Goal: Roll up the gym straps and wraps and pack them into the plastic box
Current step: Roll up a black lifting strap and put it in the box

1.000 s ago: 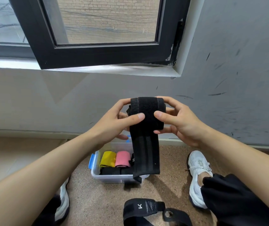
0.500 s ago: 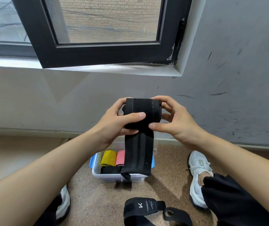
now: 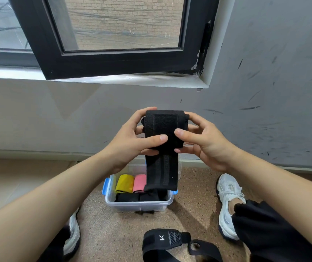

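Observation:
I hold a black wrap (image 3: pixel 163 129) at chest height, partly rolled, with both thumbs pressed on the roll's front. My left hand (image 3: pixel 132 140) grips its left side and my right hand (image 3: pixel 204 140) its right side. The loose tail (image 3: pixel 160 173) hangs down over the clear plastic box (image 3: pixel 138 206) on the floor. Inside the box lie a yellow roll (image 3: pixel 124 183), a pink roll (image 3: pixel 140 183) and black rolls (image 3: pixel 132 197). Another black strap (image 3: pixel 170 242) with a white logo lies on the floor in front of the box.
The box has blue clips (image 3: pixel 106 186) and stands on a speckled brown floor near a grey wall. An open black window frame (image 3: pixel 113 61) juts out above. My white shoes (image 3: pixel 229 201) sit on either side of the box.
The roll has grown and the hanging tail has become shorter. A hook-and-loop patch now faces me on the roll. Both hands stayed in about the same place.

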Tool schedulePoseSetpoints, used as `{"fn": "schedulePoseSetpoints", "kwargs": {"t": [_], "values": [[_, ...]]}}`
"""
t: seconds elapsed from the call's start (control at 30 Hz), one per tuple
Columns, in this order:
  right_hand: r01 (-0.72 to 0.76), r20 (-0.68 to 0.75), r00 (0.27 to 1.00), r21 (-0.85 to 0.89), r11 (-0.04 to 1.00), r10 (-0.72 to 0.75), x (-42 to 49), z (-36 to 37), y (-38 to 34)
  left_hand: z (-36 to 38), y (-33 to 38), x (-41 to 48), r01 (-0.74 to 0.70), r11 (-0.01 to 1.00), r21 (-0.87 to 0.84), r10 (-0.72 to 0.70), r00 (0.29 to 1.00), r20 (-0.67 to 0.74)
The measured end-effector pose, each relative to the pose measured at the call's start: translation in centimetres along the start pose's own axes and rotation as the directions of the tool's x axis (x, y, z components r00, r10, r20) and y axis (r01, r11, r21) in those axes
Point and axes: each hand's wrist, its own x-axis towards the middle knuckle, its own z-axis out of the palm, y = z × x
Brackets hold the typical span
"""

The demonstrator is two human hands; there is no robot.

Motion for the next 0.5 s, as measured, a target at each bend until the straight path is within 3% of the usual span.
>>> {"fn": "schedulePoseSetpoints", "kwargs": {"t": [0.13, 0.33, 0.5], "values": [[0.045, -0.052, 0.998, -0.004, 0.999, -0.045, 0.1, -0.1, 0.2, 0.1, 0.2, -0.1, 0.072, 0.995, 0.072, -0.074, 0.997, 0.03], [0.122, -0.045, 0.991, -0.111, 0.986, -0.127, -0.1, 0.1, 1.1, 0.3, 0.4, -0.1, 0.126, 0.986, -0.108, -0.129, 0.991, -0.02], [0.128, -0.01, 0.991, -0.177, 0.976, -0.132, -0.1, 0.1, 0.9, 0.2, 0.3, 0.3, 0.106, 0.987, -0.123, -0.114, 0.992, -0.061]]}}
